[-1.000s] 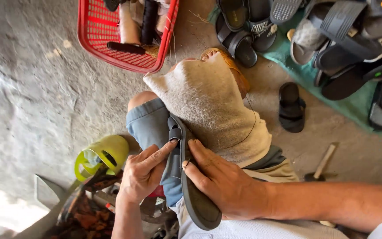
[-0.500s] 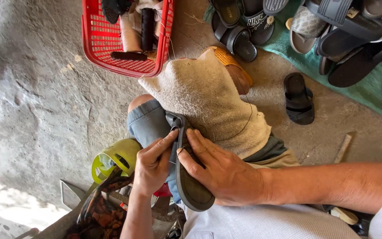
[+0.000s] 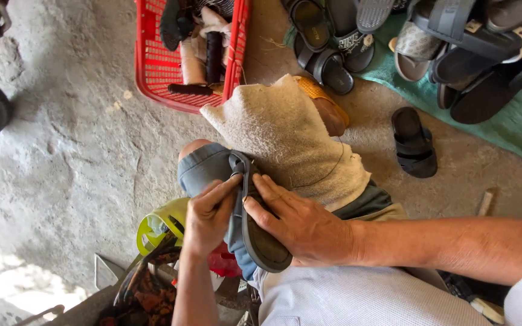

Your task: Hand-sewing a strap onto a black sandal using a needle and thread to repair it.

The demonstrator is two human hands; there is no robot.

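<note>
Both hands clamp a dark sandal [image 3: 260, 229] edge-up on the knee: left hand [image 3: 208, 218] pinching its strap end, right hand [image 3: 300, 223] pressing its sole, beside what looks like a beige towel [image 3: 285, 139].

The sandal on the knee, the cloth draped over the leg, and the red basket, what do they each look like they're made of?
The sandal, pressed between the left hand and right hand, looks like matte dark rubber or foam; its sole is smooth and dull. The cloth seems a coarse beige terry or woven fabric, nubbly and frayed. The red basket looks like moulded plastic, glossy with an open lattice.
</note>
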